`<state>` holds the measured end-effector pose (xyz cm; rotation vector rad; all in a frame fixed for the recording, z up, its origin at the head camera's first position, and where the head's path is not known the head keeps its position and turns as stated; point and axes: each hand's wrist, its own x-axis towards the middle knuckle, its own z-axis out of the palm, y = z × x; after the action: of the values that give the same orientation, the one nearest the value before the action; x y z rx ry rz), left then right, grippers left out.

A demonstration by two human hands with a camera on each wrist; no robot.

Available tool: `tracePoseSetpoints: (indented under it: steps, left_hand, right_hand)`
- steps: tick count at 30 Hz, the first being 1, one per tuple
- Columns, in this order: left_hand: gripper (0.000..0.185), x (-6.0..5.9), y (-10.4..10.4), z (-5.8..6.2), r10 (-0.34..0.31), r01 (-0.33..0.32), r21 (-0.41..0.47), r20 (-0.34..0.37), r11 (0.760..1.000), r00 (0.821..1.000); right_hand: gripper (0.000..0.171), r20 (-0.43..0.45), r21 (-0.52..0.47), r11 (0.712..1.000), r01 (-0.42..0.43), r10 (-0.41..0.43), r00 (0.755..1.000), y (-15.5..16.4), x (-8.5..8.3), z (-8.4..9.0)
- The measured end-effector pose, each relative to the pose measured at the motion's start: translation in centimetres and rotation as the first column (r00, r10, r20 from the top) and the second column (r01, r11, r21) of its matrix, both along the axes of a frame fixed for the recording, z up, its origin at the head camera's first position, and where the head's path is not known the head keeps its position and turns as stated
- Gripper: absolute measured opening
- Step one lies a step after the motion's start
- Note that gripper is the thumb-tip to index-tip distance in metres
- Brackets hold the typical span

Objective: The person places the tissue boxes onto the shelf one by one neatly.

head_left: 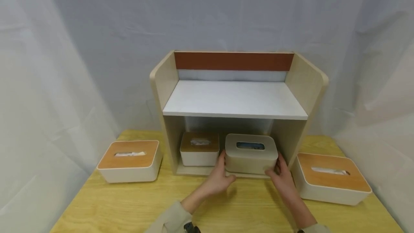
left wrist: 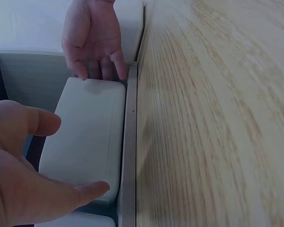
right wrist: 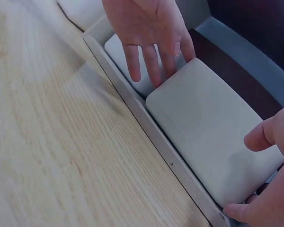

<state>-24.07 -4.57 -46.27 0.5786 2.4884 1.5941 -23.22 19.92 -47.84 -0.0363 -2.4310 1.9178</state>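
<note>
Your left hand (head_left: 217,181) sits at the left end of the beige tissue box (head_left: 251,153), fingers straight and a little spread, fingertips (right wrist: 154,71) laid flat against that end wall. Your right hand (head_left: 283,175) mirrors it on the box's right end, thumb up near the top corner and fingers (left wrist: 102,66) relaxed against the side, so both hands bracket the box with loose, uncurled fingers rather than a clenched grip. That box stands in the lower compartment of the wooden shelf unit (head_left: 163,78), right-hand half, its front face just behind the front lip of the base board, dark oval slot facing up. Just beside it to the left, inside the same compartment, you've got a smaller white box with a wood lid (head_left: 199,148), tissue poking out; whether the two touch I cannot tell. Out on the yellow table (head_left: 136,208), a wider white box with a wood lid (head_left: 130,160) lies near the left edge, well apart from the shelf unit, and another wood-lidded box (head_left: 331,182) lies near the right edge, close to the unit's right wall. Above, the white upper board (head_left: 234,98) spans the unit, and a reddish-brown rail (head_left: 233,60) runs along its back top edge.
</note>
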Motion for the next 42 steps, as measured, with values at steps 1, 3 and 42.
tracePoseSetpoints:
  steps: [1, 3, 42]
  left_hand:
    - [0.095, -0.1, -0.1, 0.0, -0.002, 0.002, 0.004, 0.001, 1.000, 1.000]
    - [0.095, -0.1, -0.2, 0.1, -0.005, 0.005, 0.009, 0.008, 1.000, 1.000]
    - [0.096, -1.0, 0.1, -0.3, 0.005, -0.005, 0.001, 0.013, 1.000, 1.000]
  right_hand:
    - [0.087, 0.006, -0.003, 1.000, 0.003, -0.003, 1.000, 0.0, -0.1, 0.0]
    - [0.087, 0.013, -0.019, 1.000, 0.007, -0.007, 1.000, -0.1, -0.2, -0.1]
    - [0.088, -0.005, -0.030, 0.999, 0.026, -0.026, 1.000, -0.5, -1.2, -0.4]
